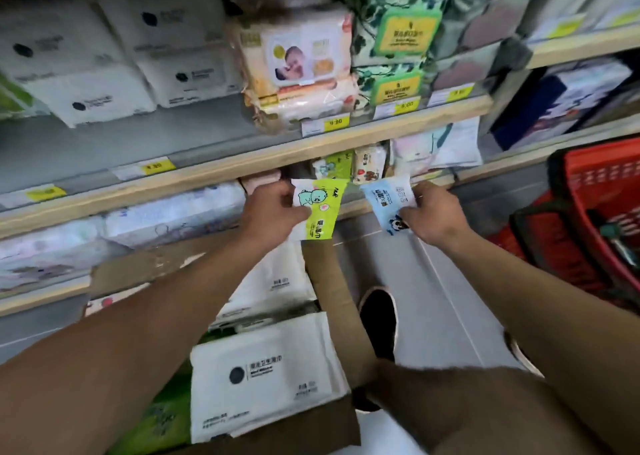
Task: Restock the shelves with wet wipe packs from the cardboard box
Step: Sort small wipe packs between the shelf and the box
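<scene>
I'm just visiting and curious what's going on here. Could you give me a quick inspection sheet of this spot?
Surface: wooden-edged shelf with yellow price tags.
Job's things: green pack, blue pack; cardboard box with a white pack inside.
Clutter: nothing seen.
Grippers: left hand holds the green pack, right hand holds the blue pack.
Cables: nothing seen.
Surroundings: red basket, grey floor.

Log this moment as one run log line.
left hand: holds small lime-green wipe pack | right hand: holds small light-blue wipe pack | both near wooden shelf edge
</scene>
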### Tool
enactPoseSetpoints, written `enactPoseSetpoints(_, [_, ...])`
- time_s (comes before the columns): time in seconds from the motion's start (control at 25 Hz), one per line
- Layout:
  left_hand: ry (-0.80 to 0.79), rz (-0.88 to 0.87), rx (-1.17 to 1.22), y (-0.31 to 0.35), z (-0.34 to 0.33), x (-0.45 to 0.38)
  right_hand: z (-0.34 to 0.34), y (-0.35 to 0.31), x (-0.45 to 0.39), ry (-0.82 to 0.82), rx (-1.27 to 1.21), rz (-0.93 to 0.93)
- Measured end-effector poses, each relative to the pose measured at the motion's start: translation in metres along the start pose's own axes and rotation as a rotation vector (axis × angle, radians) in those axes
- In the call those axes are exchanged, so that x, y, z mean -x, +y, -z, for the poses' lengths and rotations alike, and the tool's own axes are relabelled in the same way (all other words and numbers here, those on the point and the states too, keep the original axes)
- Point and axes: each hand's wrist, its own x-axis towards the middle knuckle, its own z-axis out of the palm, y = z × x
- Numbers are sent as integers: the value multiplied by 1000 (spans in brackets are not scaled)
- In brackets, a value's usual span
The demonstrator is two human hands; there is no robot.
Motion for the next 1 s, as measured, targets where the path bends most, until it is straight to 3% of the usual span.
enactPoseSetpoints(0.48, [199, 103, 65, -38, -112, -126, -89, 45, -124, 245, -309, 2])
enactPoseSetpoints(0.68, [233, 106, -84, -58, -126, -167, -118, 44, -156, 326, -301, -46])
enactPoseSetpoints(1.0, [126, 96, -185, -77, -126, -173, -134, 34, -174, 226, -185, -57])
